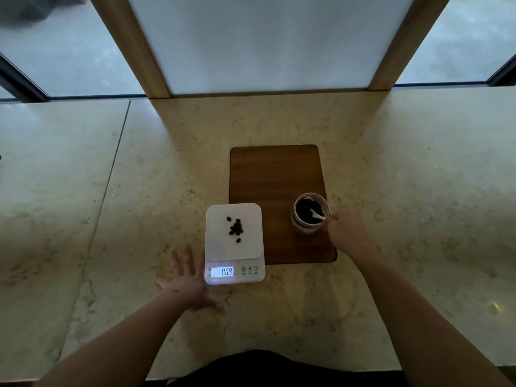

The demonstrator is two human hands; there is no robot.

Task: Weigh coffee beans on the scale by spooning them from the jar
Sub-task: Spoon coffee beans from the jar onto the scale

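A white digital scale (217, 247) stands on the stone counter, its lit display showing digits. Several dark coffee beans (236, 228) lie in a small pile on its platform. To the right, an open glass jar (310, 213) of beans stands on a wooden board (275, 174). A white spoon (317, 215) dips into the jar, and my right hand (347, 236) grips its handle at the jar's right rim. My left hand (188, 283) lies flat on the counter, fingers spread, touching the scale's left front corner.
The pale stone counter (111, 219) runs wide to both sides. A wood-framed white panel (268, 43) rises behind the board, with windows at either side. The counter's front edge is close to my body.
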